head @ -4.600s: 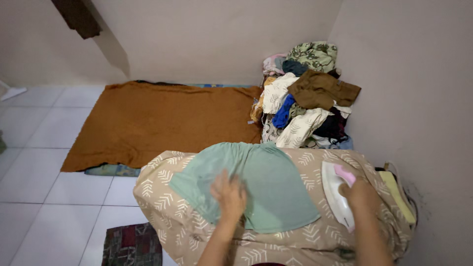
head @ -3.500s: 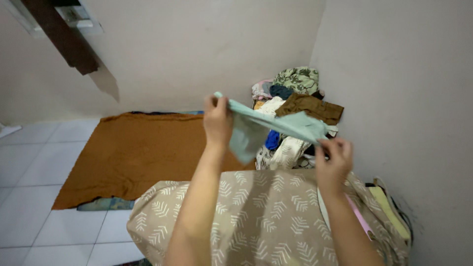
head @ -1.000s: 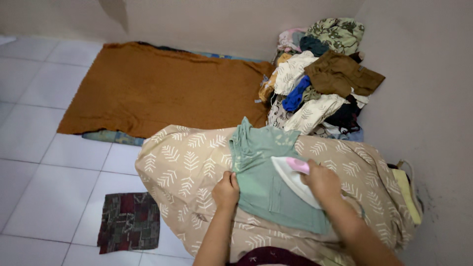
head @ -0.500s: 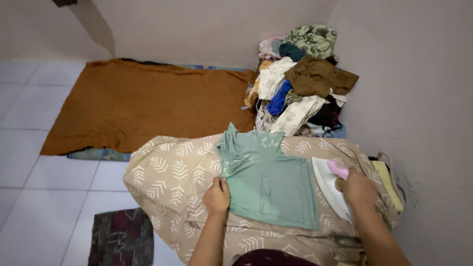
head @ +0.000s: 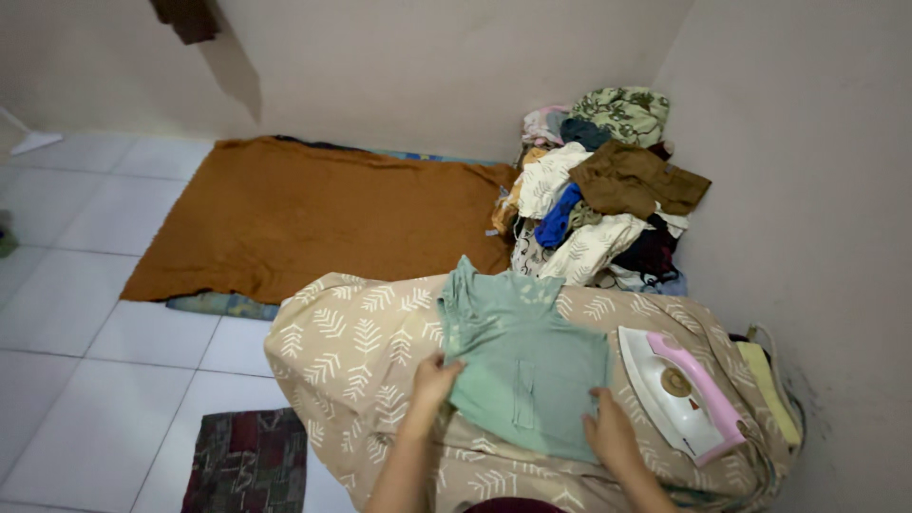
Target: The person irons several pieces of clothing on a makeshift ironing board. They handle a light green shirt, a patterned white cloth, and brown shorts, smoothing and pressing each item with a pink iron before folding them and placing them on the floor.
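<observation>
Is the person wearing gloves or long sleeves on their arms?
No. The left hand and right hand are both bare, with no gloves. Both forearms are uncovered as far as the picture shows, so no sleeves reach them. No watch, bracelet or ring can be made out. A bit of dark maroon clothing shows at the bottom edge.

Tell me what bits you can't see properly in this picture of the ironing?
- What lies under the leaf-print cover: hidden by the cover, head view.
- Left hand grip: its fingertips tuck under the green garment.
- Iron soleplate: faces down.
- Lower clothes in the pile: buried by those on top.
- Patterned cloth: cut off by the bottom edge.
</observation>
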